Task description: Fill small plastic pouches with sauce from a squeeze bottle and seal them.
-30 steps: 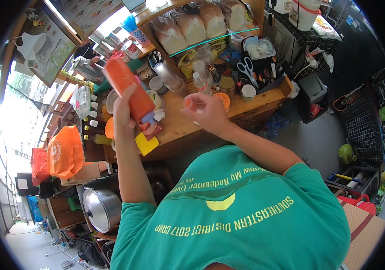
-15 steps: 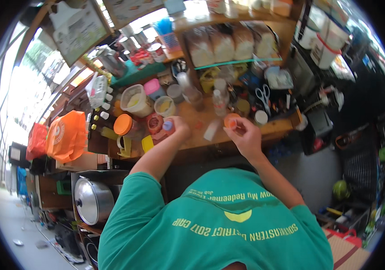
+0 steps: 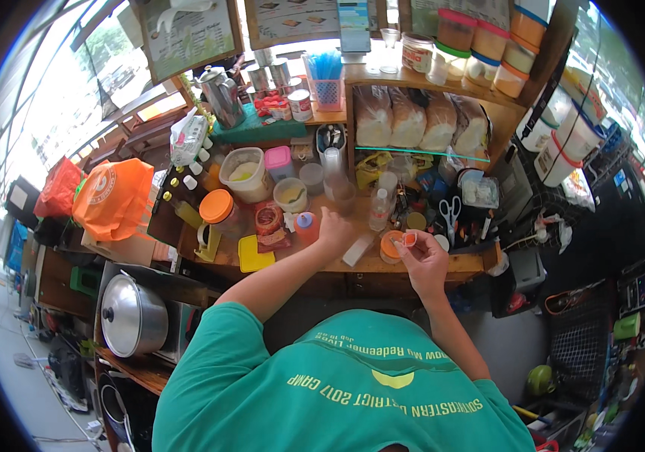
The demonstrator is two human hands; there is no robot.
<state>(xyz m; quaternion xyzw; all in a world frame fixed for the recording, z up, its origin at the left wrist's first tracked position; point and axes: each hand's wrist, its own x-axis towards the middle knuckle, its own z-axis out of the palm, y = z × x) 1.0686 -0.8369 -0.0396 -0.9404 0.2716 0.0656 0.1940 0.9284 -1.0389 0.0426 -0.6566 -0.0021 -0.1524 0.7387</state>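
Note:
My right hand (image 3: 426, 265) pinches a small clear cup with orange-red contents (image 3: 410, 239). Just left of it, a round tub with an orange lid (image 3: 391, 245) rests on the wooden counter. My left hand (image 3: 333, 232) is over the counter, fingers stretched forward and nothing visible in them. Beside that hand stands a red squeeze bottle with a purple top (image 3: 306, 225). Beyond its fingertips is a tall stack of clear plastic cups (image 3: 339, 184). A whitish flat strip (image 3: 358, 250) lies between my hands.
At left are an orange-lidded jar (image 3: 219, 207), a yellow lid (image 3: 255, 255) and a white tub (image 3: 247, 173). A clear bottle (image 3: 379, 209) and scissors (image 3: 450, 217) are toward the right. Bagged bread loaves (image 3: 407, 120) fill the shelf behind. A large metal pot (image 3: 134, 316) sits lower left.
My left hand has let go of the squeeze bottle and moved right of it; the bottle now stands on the counter. My right hand still holds the small cup. The view has shifted.

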